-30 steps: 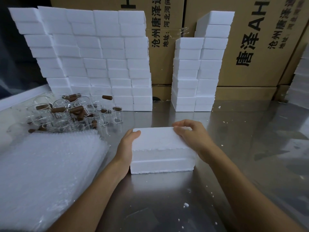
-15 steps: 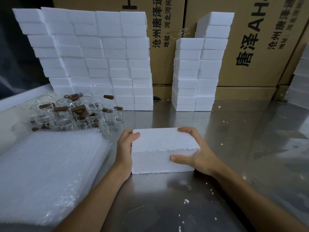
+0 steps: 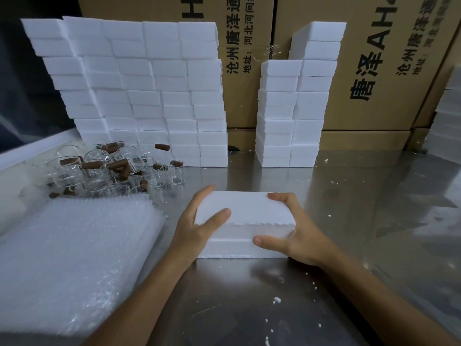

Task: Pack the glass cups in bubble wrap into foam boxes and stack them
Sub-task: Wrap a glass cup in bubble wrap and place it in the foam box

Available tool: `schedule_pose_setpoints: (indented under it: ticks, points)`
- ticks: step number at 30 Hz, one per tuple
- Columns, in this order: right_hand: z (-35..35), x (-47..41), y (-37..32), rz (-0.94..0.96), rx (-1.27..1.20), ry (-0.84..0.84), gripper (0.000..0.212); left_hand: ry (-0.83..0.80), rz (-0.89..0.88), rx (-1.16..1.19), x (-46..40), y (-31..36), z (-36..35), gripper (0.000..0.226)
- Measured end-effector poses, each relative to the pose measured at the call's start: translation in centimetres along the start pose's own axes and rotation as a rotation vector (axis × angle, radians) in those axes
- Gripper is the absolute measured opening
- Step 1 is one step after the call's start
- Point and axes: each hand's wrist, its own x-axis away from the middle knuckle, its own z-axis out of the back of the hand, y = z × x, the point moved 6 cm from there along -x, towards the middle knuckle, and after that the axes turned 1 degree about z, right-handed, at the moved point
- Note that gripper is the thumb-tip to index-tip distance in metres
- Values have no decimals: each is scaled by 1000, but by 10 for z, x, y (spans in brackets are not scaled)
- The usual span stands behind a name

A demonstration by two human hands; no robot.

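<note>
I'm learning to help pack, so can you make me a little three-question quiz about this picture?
1. True or false: both hands grip the foam box.
2. What lies nearest the left hand? A) bubble wrap B) cardboard cartons C) the short foam stack
3. What stands between the bubble wrap and the big foam wall?

Key:
1. True; the right hand holds its other end.
2. A
3. The glass cups with brown handles.
</note>
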Motion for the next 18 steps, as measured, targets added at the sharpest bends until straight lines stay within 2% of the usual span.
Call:
schedule_pose_setpoints:
  ticks: [4, 11, 18]
  points:
    - [5, 5, 0, 29, 25, -79, 93, -191, -22, -115, 2, -4, 9, 84]
    - [10, 6, 3, 5, -79, -124, 87, -222, -24, -129, 3, -4, 12, 98]
    - [10, 8, 3, 27, -132, -154, 82, -193, -6, -133, 7, -5, 11, 92]
